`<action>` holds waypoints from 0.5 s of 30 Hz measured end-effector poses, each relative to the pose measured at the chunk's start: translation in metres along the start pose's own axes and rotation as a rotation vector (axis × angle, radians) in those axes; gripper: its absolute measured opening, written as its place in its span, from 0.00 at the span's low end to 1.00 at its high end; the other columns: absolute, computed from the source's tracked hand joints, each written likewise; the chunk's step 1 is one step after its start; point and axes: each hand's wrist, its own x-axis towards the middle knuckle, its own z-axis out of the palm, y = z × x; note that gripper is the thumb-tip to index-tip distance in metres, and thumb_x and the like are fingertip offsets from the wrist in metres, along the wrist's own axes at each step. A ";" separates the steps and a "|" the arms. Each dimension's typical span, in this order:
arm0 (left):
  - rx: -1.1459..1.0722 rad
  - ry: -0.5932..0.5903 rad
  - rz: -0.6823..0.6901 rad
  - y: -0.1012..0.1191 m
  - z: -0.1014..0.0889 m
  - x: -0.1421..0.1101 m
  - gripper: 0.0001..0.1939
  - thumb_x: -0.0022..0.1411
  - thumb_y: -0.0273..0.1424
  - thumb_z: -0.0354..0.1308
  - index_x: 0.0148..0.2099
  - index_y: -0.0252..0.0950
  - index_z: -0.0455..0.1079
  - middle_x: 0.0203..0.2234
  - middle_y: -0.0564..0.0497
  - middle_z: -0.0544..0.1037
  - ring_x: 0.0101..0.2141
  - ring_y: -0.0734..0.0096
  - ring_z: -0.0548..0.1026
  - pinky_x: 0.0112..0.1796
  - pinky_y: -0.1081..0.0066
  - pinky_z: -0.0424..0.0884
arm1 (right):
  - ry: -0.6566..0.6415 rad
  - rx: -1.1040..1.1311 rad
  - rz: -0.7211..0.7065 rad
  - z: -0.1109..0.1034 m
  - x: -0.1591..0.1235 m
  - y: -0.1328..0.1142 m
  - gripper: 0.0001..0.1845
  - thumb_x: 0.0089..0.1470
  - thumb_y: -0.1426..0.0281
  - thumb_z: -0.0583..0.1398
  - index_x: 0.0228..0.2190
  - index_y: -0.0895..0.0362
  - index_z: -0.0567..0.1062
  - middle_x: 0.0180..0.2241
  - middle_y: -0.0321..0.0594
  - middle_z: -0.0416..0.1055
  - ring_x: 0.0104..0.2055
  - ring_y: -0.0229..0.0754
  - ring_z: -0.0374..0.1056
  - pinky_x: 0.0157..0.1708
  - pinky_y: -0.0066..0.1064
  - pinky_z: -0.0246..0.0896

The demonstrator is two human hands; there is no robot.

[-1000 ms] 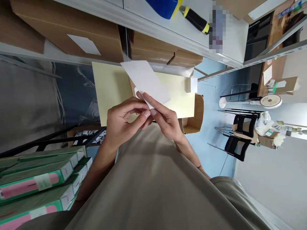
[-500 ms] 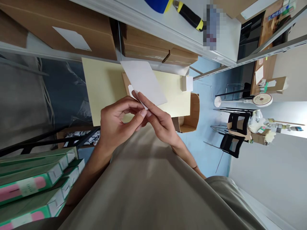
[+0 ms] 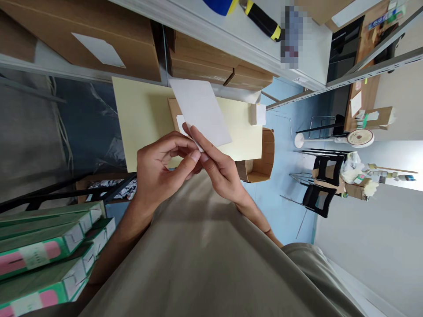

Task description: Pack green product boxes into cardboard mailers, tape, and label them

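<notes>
The sheet (image 3: 202,108) looks smooth, matt paper; the shirt (image 3: 198,251), matt cloth.

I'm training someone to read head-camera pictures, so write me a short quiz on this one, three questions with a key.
1. True or false: the right hand touches the white paper.
2. Which colours has the tool handle on the shelf? A red and white; B black and yellow; C green and pink.
3. Fill in: in the picture, the small white box is to the ____ of the white paper.

Key: 1 true; 2 B; 3 right.
</notes>
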 end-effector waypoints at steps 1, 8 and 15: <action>-0.008 -0.002 -0.003 0.000 0.000 0.000 0.04 0.72 0.32 0.70 0.42 0.38 0.82 0.34 0.52 0.83 0.29 0.75 0.79 0.29 0.76 0.77 | 0.015 -0.025 -0.003 0.000 0.000 -0.001 0.31 0.83 0.57 0.52 0.80 0.40 0.63 0.81 0.34 0.62 0.64 0.47 0.82 0.61 0.41 0.86; -0.028 -0.001 0.007 -0.006 0.001 -0.001 0.04 0.71 0.25 0.69 0.43 0.39 0.83 0.35 0.53 0.84 0.32 0.76 0.82 0.33 0.79 0.79 | 0.031 -0.126 0.001 0.002 -0.002 -0.002 0.34 0.83 0.50 0.49 0.83 0.39 0.56 0.83 0.34 0.59 0.75 0.50 0.73 0.68 0.44 0.82; 0.012 -0.020 0.013 -0.003 0.003 0.000 0.03 0.73 0.27 0.68 0.43 0.40 0.81 0.34 0.54 0.82 0.32 0.75 0.81 0.33 0.77 0.79 | 0.038 -0.090 -0.050 0.001 -0.003 -0.003 0.34 0.84 0.53 0.45 0.83 0.45 0.54 0.86 0.35 0.51 0.84 0.50 0.58 0.76 0.44 0.73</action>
